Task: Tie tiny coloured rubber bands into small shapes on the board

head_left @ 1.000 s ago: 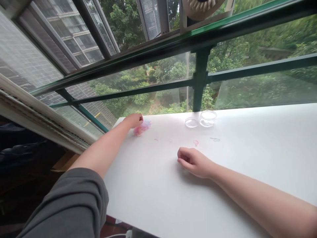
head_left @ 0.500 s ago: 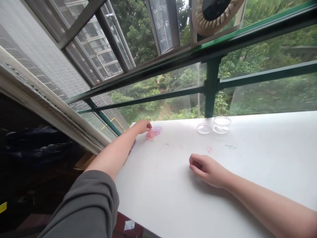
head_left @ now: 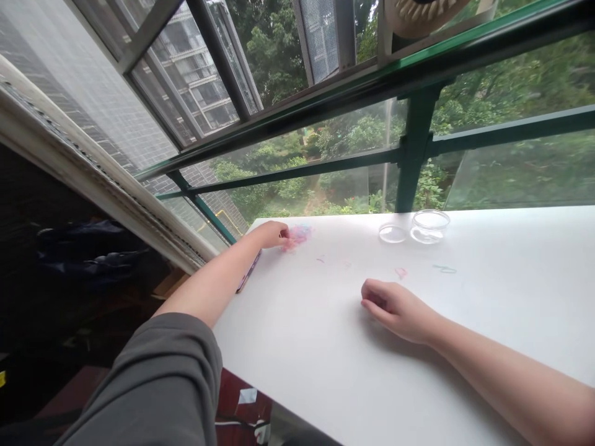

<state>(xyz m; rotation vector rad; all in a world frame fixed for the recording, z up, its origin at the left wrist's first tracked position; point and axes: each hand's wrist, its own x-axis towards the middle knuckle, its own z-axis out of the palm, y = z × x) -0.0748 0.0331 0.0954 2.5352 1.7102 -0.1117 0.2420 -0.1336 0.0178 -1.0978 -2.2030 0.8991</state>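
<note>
My left hand (head_left: 273, 234) reaches to the far left corner of the white table (head_left: 325, 371). Its fingers are curled against a small heap of pink and blue rubber bands (head_left: 298, 235). Whether they pinch a band is hidden. My right hand (head_left: 394, 308) rests on the table in the middle, fingers curled loosely under, nothing visible in them. A loose pink band (head_left: 400, 272) and a blue-green band (head_left: 444, 269) lie just beyond it. A small clear dish (head_left: 430, 225) and its flat lid (head_left: 393, 233) stand at the far edge.
A green window frame (head_left: 413, 155) and glass run along the table's far side, with trees outside. A thin pink-edged flat object (head_left: 248, 272) lies under my left forearm at the table's left edge. A dark floor drops away to the left.
The camera view shifted slightly, up and to the left. My left hand stays at the heap of bands; my right hand keeps its curled rest on the table.
</note>
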